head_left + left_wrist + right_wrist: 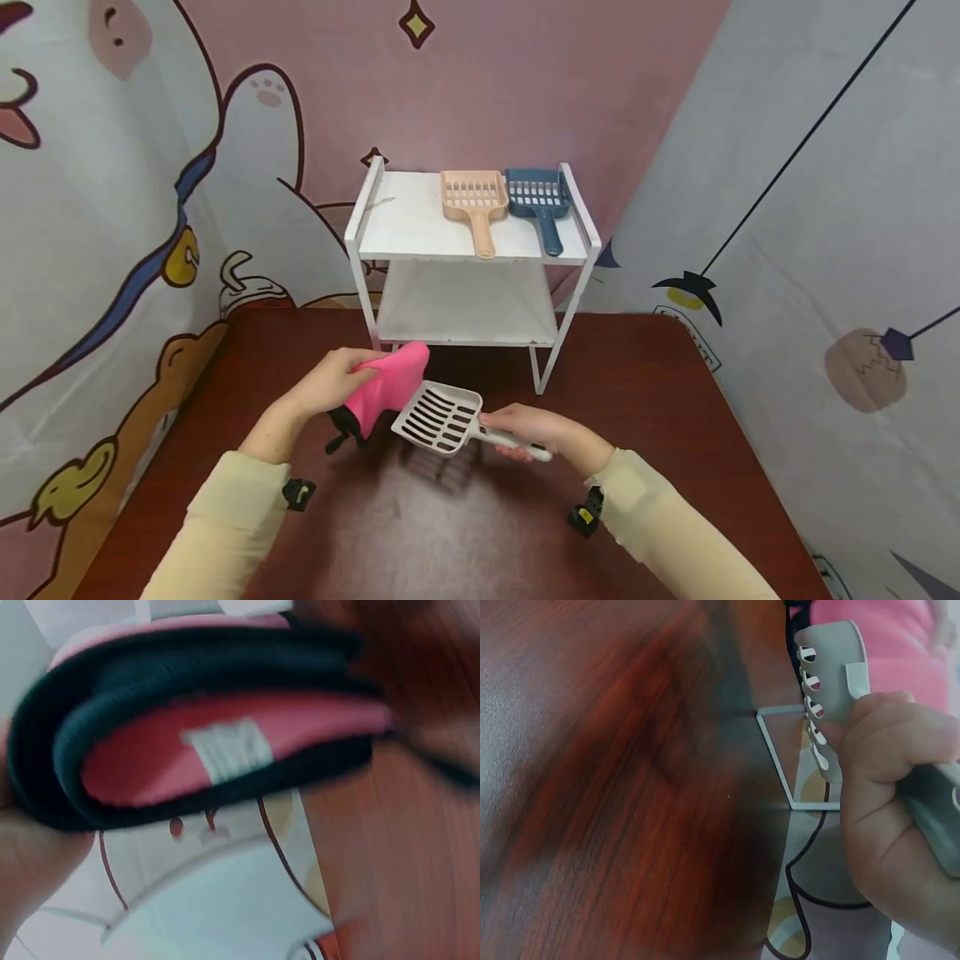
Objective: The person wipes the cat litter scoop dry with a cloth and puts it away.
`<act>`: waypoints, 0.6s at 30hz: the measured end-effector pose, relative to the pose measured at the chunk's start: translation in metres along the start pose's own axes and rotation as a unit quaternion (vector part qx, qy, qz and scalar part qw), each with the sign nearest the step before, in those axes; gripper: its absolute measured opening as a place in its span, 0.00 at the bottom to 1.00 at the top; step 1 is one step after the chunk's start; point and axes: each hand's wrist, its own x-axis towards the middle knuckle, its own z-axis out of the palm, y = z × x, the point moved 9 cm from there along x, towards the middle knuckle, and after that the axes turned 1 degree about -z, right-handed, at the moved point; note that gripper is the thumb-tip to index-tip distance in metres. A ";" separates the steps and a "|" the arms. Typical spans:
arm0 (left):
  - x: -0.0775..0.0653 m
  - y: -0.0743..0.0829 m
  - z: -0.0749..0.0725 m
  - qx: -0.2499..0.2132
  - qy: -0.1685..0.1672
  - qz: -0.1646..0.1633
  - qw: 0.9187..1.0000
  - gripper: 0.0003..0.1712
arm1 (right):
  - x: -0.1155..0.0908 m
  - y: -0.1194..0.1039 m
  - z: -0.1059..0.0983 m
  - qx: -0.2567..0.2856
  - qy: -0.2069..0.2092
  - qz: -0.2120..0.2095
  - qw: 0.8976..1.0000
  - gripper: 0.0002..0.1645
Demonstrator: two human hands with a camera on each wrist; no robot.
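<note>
In the head view my left hand [339,379] grips a soft pink fabric item [392,385] by its upper left side. The left wrist view looks into its mouth, which has a thick black edge [225,671], a pink lining and a white label [232,750]; a dark cord hangs off one end. My right hand [534,427] holds a light grey slotted litter scoop [441,417] by its handle, fingers wrapped round it, as the right wrist view also shows. The scoop's head points left, close beside the pink item, over the table.
Beyond the hands stands a white two-tier rack [465,304]. On its top shelf lie a peach litter scoop [475,196] and a dark blue one [542,193], handles toward me. The dark red-brown table [465,533] is bounded by cartoon-printed cloth walls [780,167].
</note>
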 end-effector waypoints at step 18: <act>0.020 0.033 0.093 0.106 -0.119 0.108 0.981 0.16 | 0.007 -0.005 0.013 -0.040 0.020 -0.025 0.999 0.23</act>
